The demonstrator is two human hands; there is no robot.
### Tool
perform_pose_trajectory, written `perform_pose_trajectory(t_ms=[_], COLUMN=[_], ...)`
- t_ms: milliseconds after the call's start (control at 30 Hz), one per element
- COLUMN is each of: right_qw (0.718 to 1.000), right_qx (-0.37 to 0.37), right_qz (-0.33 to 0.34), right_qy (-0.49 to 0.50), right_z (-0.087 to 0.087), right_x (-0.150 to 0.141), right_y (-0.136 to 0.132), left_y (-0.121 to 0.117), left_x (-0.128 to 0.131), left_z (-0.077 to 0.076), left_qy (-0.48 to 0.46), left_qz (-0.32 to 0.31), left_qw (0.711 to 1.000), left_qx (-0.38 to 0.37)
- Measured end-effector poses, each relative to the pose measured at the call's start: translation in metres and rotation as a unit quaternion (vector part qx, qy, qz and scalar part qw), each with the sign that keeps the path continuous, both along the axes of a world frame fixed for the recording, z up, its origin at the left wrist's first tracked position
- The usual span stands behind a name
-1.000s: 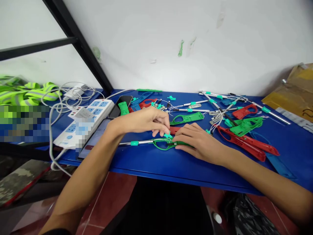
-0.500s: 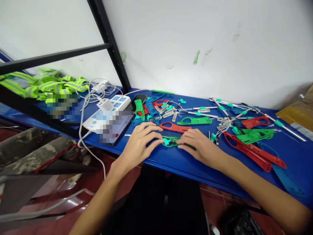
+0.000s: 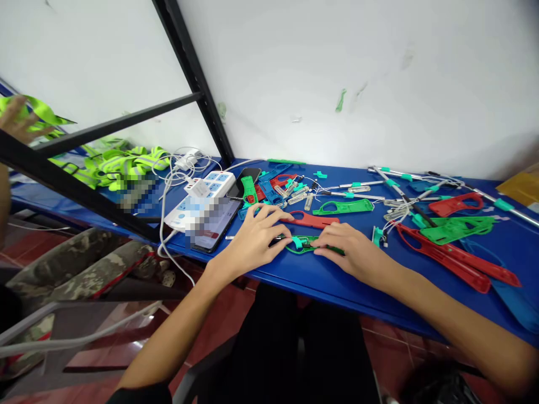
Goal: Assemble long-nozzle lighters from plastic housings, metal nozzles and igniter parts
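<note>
The left hand [image 3: 255, 244] and right hand [image 3: 351, 252] grip a green plastic handle [image 3: 300, 251] — a red handle [image 3: 309, 220] lies just beyond it on the blue bench [image 3: 324, 286].

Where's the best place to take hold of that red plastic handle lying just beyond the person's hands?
Probably its narrow middle: pinch the red plastic handle from above, coming in from the far side. It lies flat on the blue table, and the left hand and right hand crowd its near edge and ends, so the far side looks freest.
</note>
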State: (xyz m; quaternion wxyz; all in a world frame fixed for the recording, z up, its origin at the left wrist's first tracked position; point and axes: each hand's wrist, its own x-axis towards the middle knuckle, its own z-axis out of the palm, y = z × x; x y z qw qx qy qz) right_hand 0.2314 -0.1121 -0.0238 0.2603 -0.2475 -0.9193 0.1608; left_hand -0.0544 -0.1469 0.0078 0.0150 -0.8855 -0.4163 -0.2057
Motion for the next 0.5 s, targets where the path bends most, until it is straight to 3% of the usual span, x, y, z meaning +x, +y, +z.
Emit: perform_pose_trajectory(t_ms=[300,500], right_qw=[1.000,1.000], right_qx=[-0.007,-0.011], right_qz=[0.001,0.001], right_qy=[0.001,0.008], right_z=[0.006,0.005], right_x=[0.000,-0.001], right_y=[-0.003,-0.003], left_y=[0.002,0.001], left_x=[0.012,0.020], left_z=[0.021,0.027], left_qy=[0.159,0.211], left_qz=[-0.037,-0.054], left_qw=[0.983,0.972], left_qx=[0.084,0.091])
